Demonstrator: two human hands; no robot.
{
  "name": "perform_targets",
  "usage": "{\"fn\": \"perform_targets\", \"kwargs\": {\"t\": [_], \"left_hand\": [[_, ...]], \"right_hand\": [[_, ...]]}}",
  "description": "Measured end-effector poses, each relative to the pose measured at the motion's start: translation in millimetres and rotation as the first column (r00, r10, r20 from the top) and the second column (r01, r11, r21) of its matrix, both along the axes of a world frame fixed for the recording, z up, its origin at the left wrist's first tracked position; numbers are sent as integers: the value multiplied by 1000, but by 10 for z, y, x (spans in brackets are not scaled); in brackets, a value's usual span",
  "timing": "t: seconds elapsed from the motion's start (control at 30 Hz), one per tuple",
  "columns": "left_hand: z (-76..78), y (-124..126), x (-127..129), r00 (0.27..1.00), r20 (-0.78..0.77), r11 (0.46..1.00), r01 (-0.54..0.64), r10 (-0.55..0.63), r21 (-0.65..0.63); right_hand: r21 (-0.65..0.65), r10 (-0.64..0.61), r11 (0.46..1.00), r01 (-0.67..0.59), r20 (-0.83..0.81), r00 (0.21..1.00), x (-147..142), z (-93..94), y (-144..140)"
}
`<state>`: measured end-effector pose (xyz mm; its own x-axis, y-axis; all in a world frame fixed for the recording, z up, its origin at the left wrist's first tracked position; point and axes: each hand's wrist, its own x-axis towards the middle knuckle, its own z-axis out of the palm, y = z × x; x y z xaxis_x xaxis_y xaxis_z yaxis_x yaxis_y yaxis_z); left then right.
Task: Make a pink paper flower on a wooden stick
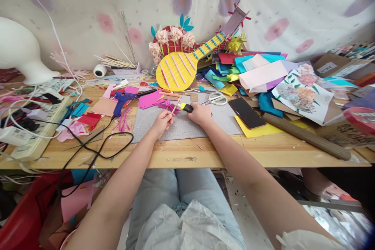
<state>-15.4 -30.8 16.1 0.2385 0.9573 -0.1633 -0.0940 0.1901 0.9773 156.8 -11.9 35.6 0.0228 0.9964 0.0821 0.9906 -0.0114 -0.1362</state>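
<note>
My left hand [162,123] pinches a thin, pale stick [176,105] that slants up to the right. Right by its fingertips is a magenta paper piece with cut, petal-like ends [166,104]; whether it is fixed to the stick I cannot tell. Wrapped in my right hand [200,114] is a black and yellow utility knife [186,107], its front end pointing left at the stick. Both hands are over the grey cutting mat [146,125]. White-handled scissors [218,99] lie just beyond my right hand, and magenta paper sheets [149,99] lie beyond my left.
A blue glue gun [120,102] with a looping black cord lies left. Behind the mat leans a yellow paper lute [175,72]. To the right are a phone [247,112] on yellow paper, a wooden rod [307,136] and piled coloured sheets [263,74]. A power strip [38,133] sits far left.
</note>
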Motion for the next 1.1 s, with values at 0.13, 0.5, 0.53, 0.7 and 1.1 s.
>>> {"fn": "perform_targets", "kwargs": {"t": [0.13, 0.5, 0.53, 0.7, 1.1], "left_hand": [[9, 0, 6, 1000, -22, 1000, 18, -19, -15], [16, -37, -42, 999, -2, 999, 51, -51, -5], [12, -31, -39, 999, 3, 999, 48, -48, 2], [12, -24, -29, 999, 14, 999, 39, -39, 13], [-28, -41, -33, 999, -34, 1000, 27, -27, 13]], "right_hand": [[-14, -50, 999, 49, -19, 999, 60, -19, 66], [9, -273, 961, 275, -77, 959, 609, 0, 120], [24, -215, 976, 217, -59, 975, 530, -4, 77], [-3, 146, 989, -146, 31, 989, 54, -38, -150], [4, -207, 978, 207, -48, 977, 365, 14, 76]]}}
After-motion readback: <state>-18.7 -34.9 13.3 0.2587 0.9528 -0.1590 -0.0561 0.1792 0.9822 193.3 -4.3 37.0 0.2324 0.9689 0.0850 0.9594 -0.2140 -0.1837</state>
